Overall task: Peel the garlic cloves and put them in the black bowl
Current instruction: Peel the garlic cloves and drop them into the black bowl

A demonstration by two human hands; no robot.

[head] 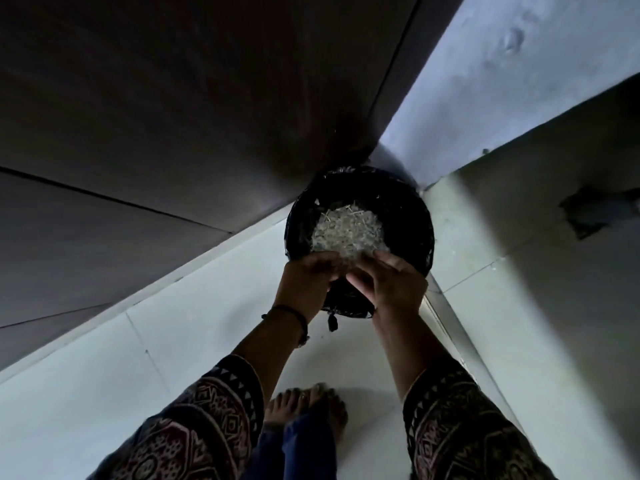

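- Pale garlic skins (346, 226) lie heaped inside a black, bag-lined bin (412, 206).
- The bin stands on a pale tiled floor (173, 341), in the corner between a dark wooden panel (173, 98) and a grey wall (519, 81).
- The left hand (306, 282) and right hand (391, 282) meet, fingers together, over the near rim; I cannot tell whether these hands are grasping anything.

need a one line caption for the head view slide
Left hand and right hand meet above a black bin holding pale scraps, in a floor corner.

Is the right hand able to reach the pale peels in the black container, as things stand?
Probably yes. The right hand is over the near rim of the black container, which is open on top. Nothing covers the pale peels, and the left hand is beside it, not in between.
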